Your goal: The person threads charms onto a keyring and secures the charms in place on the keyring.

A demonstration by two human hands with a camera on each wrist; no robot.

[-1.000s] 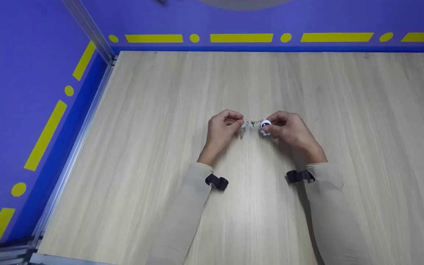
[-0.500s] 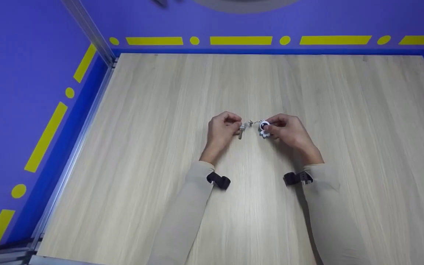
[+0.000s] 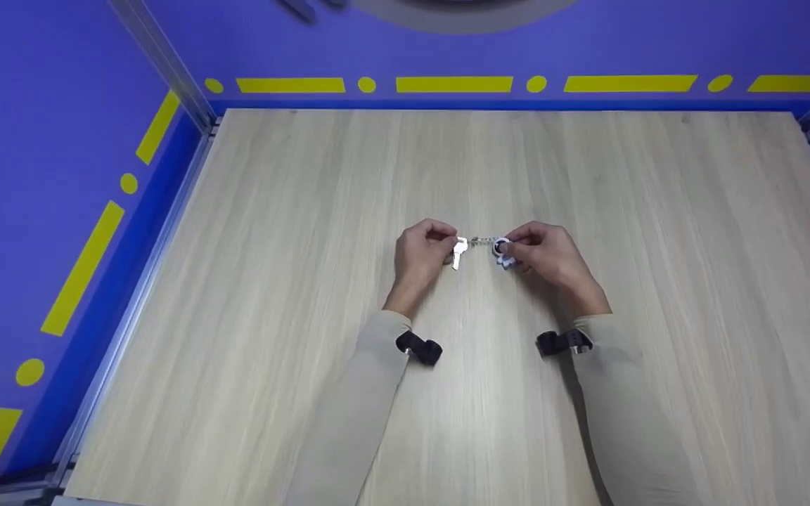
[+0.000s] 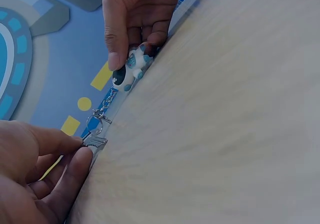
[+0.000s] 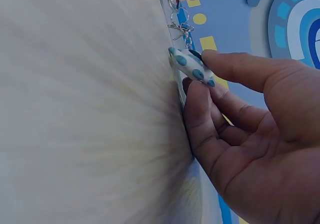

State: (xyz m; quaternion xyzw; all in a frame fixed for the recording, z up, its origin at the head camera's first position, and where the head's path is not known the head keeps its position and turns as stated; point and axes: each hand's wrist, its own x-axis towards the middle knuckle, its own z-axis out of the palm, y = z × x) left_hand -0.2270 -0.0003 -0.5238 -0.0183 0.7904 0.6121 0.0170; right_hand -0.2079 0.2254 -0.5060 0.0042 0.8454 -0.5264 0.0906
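In the head view my left hand (image 3: pixel 418 258) pinches a silver key (image 3: pixel 459 253) between thumb and forefinger, its blade pointing down toward me. Facing it, my right hand (image 3: pixel 551 254) holds a small white astronaut-shaped charm (image 3: pixel 500 253) by thumb and fingertips. A short metal chain (image 3: pixel 484 241) stretches between key and charm. The left wrist view shows a ring with a clasp (image 4: pixel 98 118) at the key's end of this chain, close to the left fingertips. Blue patches mark the charm (image 5: pixel 192 68) in the right wrist view. Left-hand fingers cover part of the key.
Both hands are above a light wood table (image 3: pixel 292 211). Blue panels with yellow marks (image 3: pixel 454 84) stand behind and at the left, along metal frame rails (image 3: pixel 159 246). Black bands (image 3: pixel 419 348) circle both wrists over beige sleeves.
The key has turned in my left hand so its flat side and blade now show plainly. Both hands stay close together, and the right has come slightly left. The whole head view has shifted slightly.
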